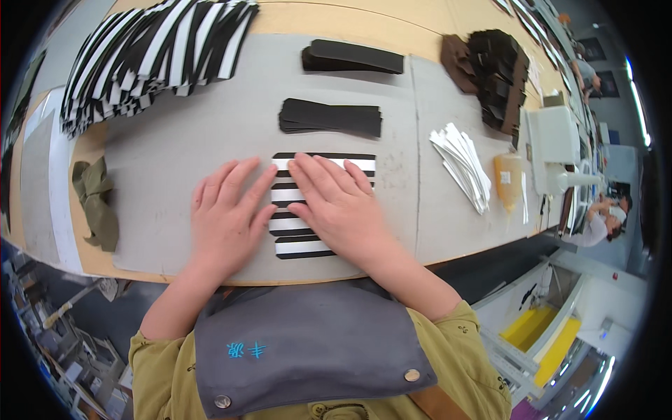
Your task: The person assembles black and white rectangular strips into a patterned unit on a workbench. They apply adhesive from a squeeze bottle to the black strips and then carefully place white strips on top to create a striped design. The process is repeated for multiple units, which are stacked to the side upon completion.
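Observation:
Several black strips, each with a white band along it, lie in parallel rows (301, 247) on the grey work mat (168, 147) in front of me. My right hand (343, 206) rests flat over them, fingers stretched out, and hides part of the upper and middle rows. At their left ends is my left hand (227, 213), its fingers spread, with the fingertips at or close to the strip ends. Neither hand grips anything. Beyond the rows lie two stacks of plain black strips, one nearer (330, 117) and one farther (353, 57).
At the far left is a large fanned pile of black-and-white strips (168, 49). An olive cloth piece (96, 203) lies at the left edge. To the right are loose white strips (460, 168), a bottle of amber liquid (508, 182) and dark brown pieces (497, 80). People are in the background.

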Tool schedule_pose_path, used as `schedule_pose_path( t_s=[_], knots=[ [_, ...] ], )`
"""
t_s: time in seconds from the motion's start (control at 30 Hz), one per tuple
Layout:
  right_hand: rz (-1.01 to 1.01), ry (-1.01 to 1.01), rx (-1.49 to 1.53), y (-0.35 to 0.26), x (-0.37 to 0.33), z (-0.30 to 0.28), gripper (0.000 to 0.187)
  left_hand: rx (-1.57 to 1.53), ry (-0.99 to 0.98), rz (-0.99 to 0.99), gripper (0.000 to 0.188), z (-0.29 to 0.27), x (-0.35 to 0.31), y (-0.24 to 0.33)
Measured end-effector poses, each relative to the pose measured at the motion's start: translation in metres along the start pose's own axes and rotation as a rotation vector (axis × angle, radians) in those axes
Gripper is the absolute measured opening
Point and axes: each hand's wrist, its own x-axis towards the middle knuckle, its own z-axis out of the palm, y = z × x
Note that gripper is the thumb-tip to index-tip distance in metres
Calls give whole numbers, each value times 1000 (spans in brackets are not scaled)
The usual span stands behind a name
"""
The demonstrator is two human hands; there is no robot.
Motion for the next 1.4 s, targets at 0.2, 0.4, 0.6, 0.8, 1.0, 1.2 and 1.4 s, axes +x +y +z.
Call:
schedule_pose_path(
  t_s=[0.2, 0.4, 0.6, 0.8, 1.0, 1.2, 1.4],
  knots=[
    [175, -82, -96, 20, -31, -7, 72, 40, -15, 39, 53, -6, 2, 2],
    [452, 79, -117, 66, -85, -25, 69, -40, -48, 104, 76, -15, 26, 38],
    [499, 147, -82, 76, -114, -21, 62, -26, -123, 156, 86, 32, 45, 68],
    [478, 210, -32, 78, -118, -21, 58, 6, -136, 155, 89, 30, 42, 73],
    [463, 275, 23, 76, -116, -22, 56, 100, -290, 256, 92, 30, 21, 89],
    [447, 336, 18, 78, -120, -20, 54, -42, -167, 244, 89, 29, 17, 87],
    [433, 396, 23, 80, -119, -20, 51, 92, -313, 341, 86, 27, 7, 99]
  ],
)
